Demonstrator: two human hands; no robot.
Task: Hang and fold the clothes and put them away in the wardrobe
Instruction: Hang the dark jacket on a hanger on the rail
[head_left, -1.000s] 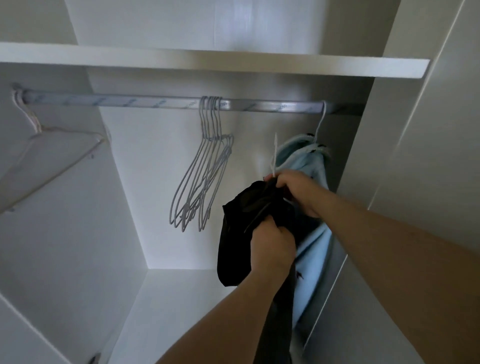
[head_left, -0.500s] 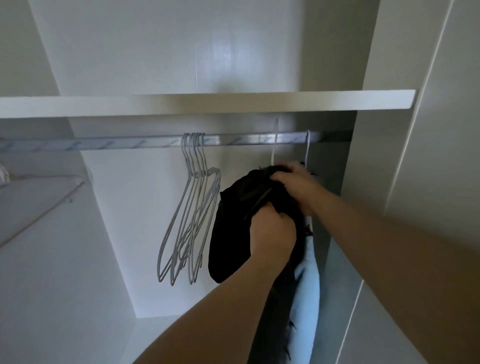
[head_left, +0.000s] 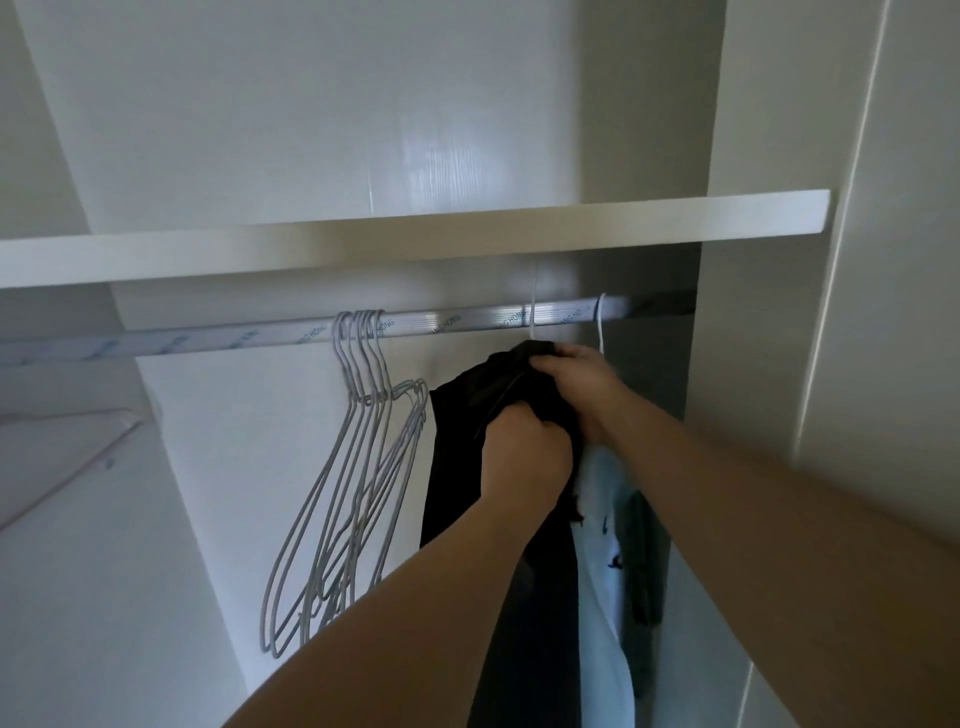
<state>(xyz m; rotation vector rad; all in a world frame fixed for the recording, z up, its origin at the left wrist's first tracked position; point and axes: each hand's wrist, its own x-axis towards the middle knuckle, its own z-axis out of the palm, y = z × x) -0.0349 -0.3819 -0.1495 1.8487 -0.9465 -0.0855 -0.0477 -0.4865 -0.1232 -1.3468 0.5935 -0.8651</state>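
- Since the earlier frame, both my hands and the black garment (head_left: 467, 441) have risen; the white hanger hook (head_left: 533, 306) now stands in front of the rail (head_left: 467, 322) and reaches above it, where before its tip lay below.
- Left hand (head_left: 524, 457): grip closed, fingers curled into the black cloth below its top edge.
- Right hand (head_left: 576, 374): grip closed on the bunched top of the garment, just under the hook.
- Whether the hook already bears on the rail I cannot tell.
- To do this step well, I judge the hook should pass over the rail and settle before either grip loosens; the left hand should carry the cloth's weight meanwhile.
- The garment hangs below and left of my hands, between the empty wire hangers (head_left: 353, 467) and the light blue garment (head_left: 602, 545) already hung at the right.
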